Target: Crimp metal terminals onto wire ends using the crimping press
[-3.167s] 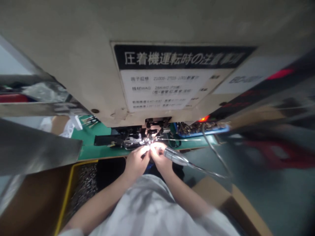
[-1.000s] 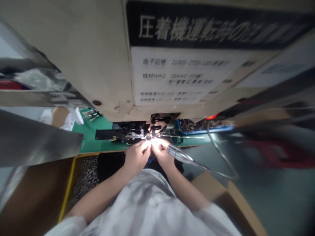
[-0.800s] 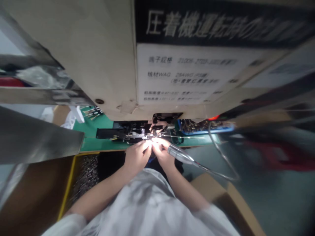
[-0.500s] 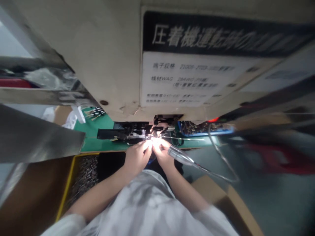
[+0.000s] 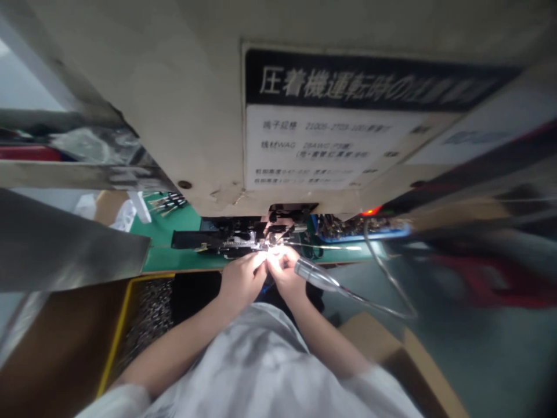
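Note:
My left hand (image 5: 241, 280) and my right hand (image 5: 285, 271) meet fingertip to fingertip at the brightly lit black tooling (image 5: 237, 240) under a large beige machine (image 5: 174, 104). Both hands have their fingers pinched together; what they pinch is washed out by the glare and too small to name. A small metal lamp head (image 5: 314, 275) on a thin bent cable lies against my right hand and shines on the fingertips. The machine carries a black and white label (image 5: 331, 125) with printed characters.
A green mat (image 5: 169, 247) covers the bench under the tooling. A blue tray (image 5: 361, 228) of small metal parts sits at the right, by a red light (image 5: 368, 212). A yellow bin (image 5: 130, 331) of small parts is at lower left, a cardboard box (image 5: 413, 360) at lower right.
My hands stay pinched at the same lit spot under the machine. Only my head has shifted slightly, so the label sits a little lower and further left.

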